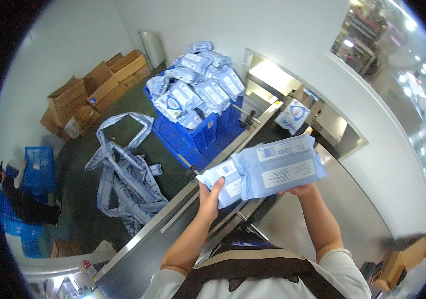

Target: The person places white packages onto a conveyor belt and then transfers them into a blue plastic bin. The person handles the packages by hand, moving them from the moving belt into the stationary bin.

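Observation:
Two light blue soft packs, which look like wet wipes, are held up side by side over the metal work surface, white labels facing up. My left hand is closed on the outer end of the left pack, thumb on top. My right hand supports the larger right pack from below; its fingers are mostly hidden under it. The two packs touch or overlap at their ends; I cannot tell whether they are joined. Beyond them, another pack lies on the dark conveyor belt by the wall opening.
A blue crate heaped with similar packs stands past the metal rail. Tangled blue film lies on the dark floor. Cardboard boxes line the wall. Another person is at far left beside blue crates.

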### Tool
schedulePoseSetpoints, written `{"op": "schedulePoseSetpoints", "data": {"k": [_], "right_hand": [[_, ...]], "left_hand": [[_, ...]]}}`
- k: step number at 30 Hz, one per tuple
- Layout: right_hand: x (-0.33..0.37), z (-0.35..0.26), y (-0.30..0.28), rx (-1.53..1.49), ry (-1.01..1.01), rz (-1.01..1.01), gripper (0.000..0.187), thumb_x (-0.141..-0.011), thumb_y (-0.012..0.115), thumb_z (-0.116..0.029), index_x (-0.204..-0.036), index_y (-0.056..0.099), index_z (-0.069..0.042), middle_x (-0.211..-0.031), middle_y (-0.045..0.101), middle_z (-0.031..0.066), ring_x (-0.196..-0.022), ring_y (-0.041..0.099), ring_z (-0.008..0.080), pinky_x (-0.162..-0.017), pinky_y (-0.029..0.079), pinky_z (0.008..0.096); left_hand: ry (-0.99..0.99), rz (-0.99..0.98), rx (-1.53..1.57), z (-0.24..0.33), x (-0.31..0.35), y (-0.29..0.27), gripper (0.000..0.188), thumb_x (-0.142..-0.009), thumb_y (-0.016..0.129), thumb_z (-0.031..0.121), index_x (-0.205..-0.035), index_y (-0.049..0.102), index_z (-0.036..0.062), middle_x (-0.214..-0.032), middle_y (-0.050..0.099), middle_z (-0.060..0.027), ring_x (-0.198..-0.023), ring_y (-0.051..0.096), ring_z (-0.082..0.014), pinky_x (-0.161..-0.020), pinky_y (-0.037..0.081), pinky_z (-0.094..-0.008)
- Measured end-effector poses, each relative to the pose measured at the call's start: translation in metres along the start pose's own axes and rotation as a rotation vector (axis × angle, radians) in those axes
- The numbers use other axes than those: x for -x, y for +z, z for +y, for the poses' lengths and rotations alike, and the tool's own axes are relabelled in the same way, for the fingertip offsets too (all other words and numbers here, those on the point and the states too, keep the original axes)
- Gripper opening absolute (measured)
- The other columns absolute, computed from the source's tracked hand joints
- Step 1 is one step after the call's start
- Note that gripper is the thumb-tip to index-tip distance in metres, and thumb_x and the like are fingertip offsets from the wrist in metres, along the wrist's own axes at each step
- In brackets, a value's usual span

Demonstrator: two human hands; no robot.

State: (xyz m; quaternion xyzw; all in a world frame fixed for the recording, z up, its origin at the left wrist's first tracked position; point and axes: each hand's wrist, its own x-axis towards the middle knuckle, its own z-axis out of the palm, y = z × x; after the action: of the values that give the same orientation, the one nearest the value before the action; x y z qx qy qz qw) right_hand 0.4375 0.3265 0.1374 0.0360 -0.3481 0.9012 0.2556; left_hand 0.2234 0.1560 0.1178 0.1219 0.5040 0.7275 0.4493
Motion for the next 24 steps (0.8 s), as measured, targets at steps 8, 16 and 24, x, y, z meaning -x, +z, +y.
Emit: {"op": "schedulePoseSetpoints", "data": {"k": [8, 16, 24], "right_hand": [[0.057, -0.049, 0.059, 1.134, 0.001, 0.51, 0.065, -0.073, 0.071, -0.036, -0.127, 0.043, -0.013, -0.125, 0.048, 0.0136, -0.109, 0.049, 0.0291, -0.091, 0.044, 0.042], [0.113, -0.002, 0.113, 2.039, 0.513, 0.89, 0.065, -0.073, 0.063, -0.052, -0.126, 0.046, -0.019, -0.139, 0.028, 0.0223, -0.126, 0.028, 0.0442, -0.093, 0.038, 0.0505], [0.177, 0.022, 0.035, 2.143, 0.683, 0.957, 0.065, -0.071, 0.065, -0.049, -0.128, 0.045, -0.025, -0.144, 0.017, 0.0181, -0.129, 0.013, 0.0488, -0.094, 0.036, 0.0542]], "left_hand": [[-0.009, 0.044, -0.1, -0.03, 0.018, 0.026, 0.071, -0.077, 0.071, 0.023, -0.127, 0.025, 0.0006, -0.12, 0.045, -0.0186, -0.109, 0.048, -0.0261, -0.093, 0.039, -0.0387], [-0.229, -0.165, -0.462, -0.126, 0.075, 0.081, 0.05, -0.076, 0.069, 0.019, -0.114, 0.043, -0.0018, -0.11, 0.054, -0.015, -0.101, 0.054, -0.0218, -0.085, 0.044, -0.0357], [-0.476, -0.45, -0.673, -0.245, 0.087, 0.063, 0.048, -0.075, 0.067, 0.026, -0.113, 0.05, 0.0017, -0.114, 0.052, -0.0166, -0.109, 0.049, -0.0305, -0.091, 0.041, -0.0438]]}}
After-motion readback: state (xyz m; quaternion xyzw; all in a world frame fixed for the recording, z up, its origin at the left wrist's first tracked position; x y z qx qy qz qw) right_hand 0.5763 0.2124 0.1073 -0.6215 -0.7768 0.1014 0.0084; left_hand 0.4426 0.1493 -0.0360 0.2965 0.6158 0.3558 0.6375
